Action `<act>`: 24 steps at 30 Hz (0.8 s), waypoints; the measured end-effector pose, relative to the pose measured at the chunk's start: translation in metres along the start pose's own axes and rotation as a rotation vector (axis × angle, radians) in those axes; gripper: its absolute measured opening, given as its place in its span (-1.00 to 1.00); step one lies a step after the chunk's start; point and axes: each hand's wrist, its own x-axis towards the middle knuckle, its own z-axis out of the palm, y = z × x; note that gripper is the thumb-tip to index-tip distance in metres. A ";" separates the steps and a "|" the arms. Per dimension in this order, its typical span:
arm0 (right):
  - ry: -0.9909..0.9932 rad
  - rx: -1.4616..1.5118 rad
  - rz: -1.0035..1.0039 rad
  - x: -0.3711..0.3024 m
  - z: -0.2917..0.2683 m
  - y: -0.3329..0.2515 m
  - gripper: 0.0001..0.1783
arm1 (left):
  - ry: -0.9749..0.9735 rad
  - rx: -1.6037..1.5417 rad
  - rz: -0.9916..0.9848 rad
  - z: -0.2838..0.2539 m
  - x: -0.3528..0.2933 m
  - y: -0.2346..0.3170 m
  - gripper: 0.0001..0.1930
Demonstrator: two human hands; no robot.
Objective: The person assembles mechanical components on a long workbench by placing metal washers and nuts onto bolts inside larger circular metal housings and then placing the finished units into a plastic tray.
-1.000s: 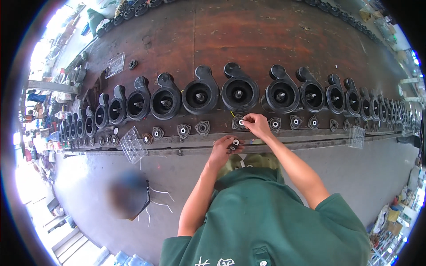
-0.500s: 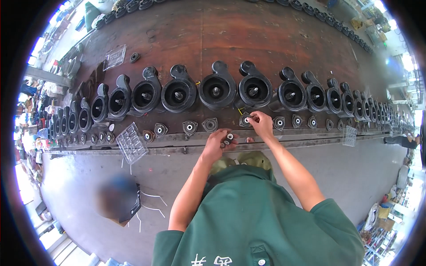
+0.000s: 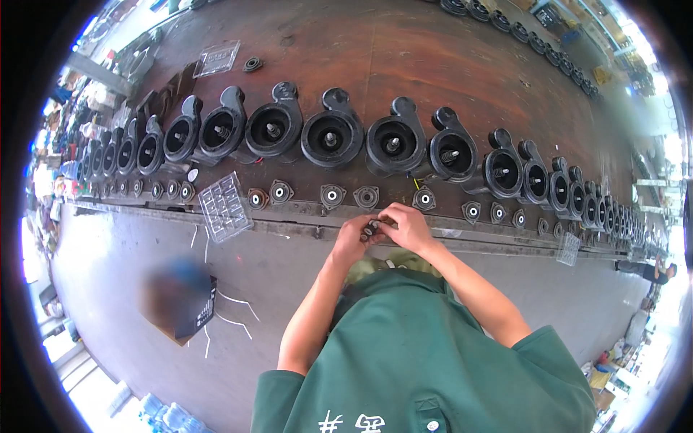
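My left hand [image 3: 351, 238] is curled around several small ring-shaped bearings [image 3: 370, 229], near the table's front edge. Over it my right hand [image 3: 408, 228] has its fingers closed at the same bearings; whether one is pinched between the fingertips is hidden. Just beyond my hands, a flanged metal end cap [image 3: 424, 198] has a pale-ringed round part in its centre. To its left lies another end cap [image 3: 367, 196] with a darker centre, and beside that a further pale-centred end cap [image 3: 333, 195]. Behind them stands a black round motor housing [image 3: 395, 143] with a shaft upright inside.
A long row of similar housings [image 3: 331, 137] curves across the brown table [image 3: 325, 54]. Clear plastic trays lie at the front edge [image 3: 225, 208] and farther back [image 3: 218, 58]. A box [image 3: 195, 317] stands on the grey floor at left. Another person [image 3: 642, 270] is far right.
My right hand has come back from the end cap to my left hand. That end cap stays on the table with a pale-ringed centre. The view has shifted and tilted slightly.
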 end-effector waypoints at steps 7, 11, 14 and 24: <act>0.103 0.147 0.318 0.059 0.034 0.043 -0.72 | 0.175 -0.068 0.020 -0.022 -0.015 0.008 -0.71; 0.082 0.059 0.247 0.070 0.036 0.044 -0.74 | 0.222 -0.125 -0.008 -0.029 -0.025 0.008 -0.72; 0.083 0.052 0.238 0.070 0.036 0.042 -0.76 | 0.217 -0.165 -0.004 -0.032 -0.030 0.003 -0.74; 0.243 0.108 0.145 0.046 0.022 0.028 -0.75 | 0.095 -0.119 -0.019 0.002 -0.040 0.000 -0.66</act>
